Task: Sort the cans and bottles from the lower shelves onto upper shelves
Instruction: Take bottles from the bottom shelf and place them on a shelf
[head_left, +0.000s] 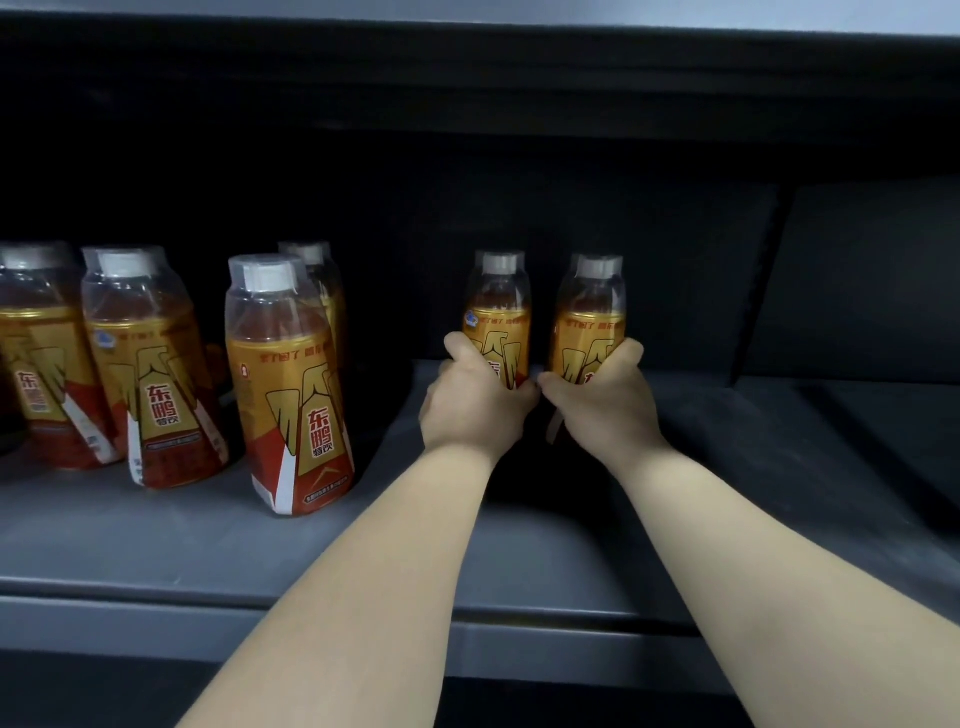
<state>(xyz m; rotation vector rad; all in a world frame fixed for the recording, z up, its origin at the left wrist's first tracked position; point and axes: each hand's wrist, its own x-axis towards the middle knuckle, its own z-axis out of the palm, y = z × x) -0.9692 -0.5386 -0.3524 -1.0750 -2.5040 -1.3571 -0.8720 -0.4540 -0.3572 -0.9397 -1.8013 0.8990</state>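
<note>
Two gold-and-red drink bottles with grey caps stand upright side by side deep on a dark grey shelf (545, 551). My left hand (475, 402) grips the lower body of the left bottle (497, 312). My right hand (605, 402) grips the lower body of the right bottle (592, 317). Both hands hide the bottles' bases, so I cannot tell whether they touch the shelf. My two thumbs nearly meet between the bottles.
Several identical bottles stand at the shelf's left, the nearest (288, 384) close to the front, another (148, 369) beside it. A shelf underside (467, 78) hangs overhead. A dark divider (758, 280) rises at the right. The shelf lip (260, 623) runs along the front.
</note>
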